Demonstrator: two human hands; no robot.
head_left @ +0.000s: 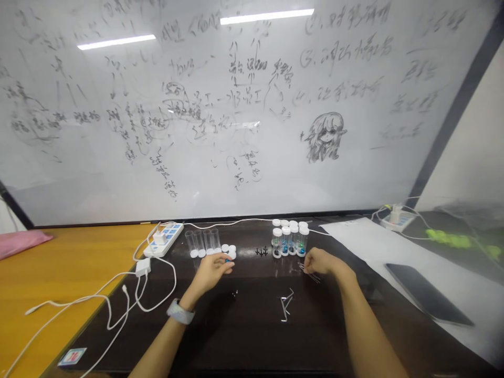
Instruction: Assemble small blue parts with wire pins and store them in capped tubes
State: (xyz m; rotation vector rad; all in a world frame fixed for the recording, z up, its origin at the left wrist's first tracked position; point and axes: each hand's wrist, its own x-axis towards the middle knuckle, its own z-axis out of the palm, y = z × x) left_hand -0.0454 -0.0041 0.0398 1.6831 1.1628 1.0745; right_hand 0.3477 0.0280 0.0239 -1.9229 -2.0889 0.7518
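My left hand [210, 272] is closed in a pinch on a small blue piece [228, 260], too small to make out further. Just beyond it stand several clear tubes [203, 242] beside a cluster of white caps [229, 249]. My right hand [323, 261] has its fingertips pressed together at thin metal pins [313, 275] on the dark table; whether one is between the fingers is hidden. To its left, capped tubes [289, 242] stand grouped, holding blue, green and dark pieces. Small black pieces [261, 252] lie in between.
Hex keys [286, 305] and tiny white bits [235, 293] lie on the dark table [252, 341]. A power strip [164, 239] with loose white cables [108, 297] is at left. White paper [378, 252] and a black phone [428, 293] occupy the right. A whiteboard [252, 173] rises behind.
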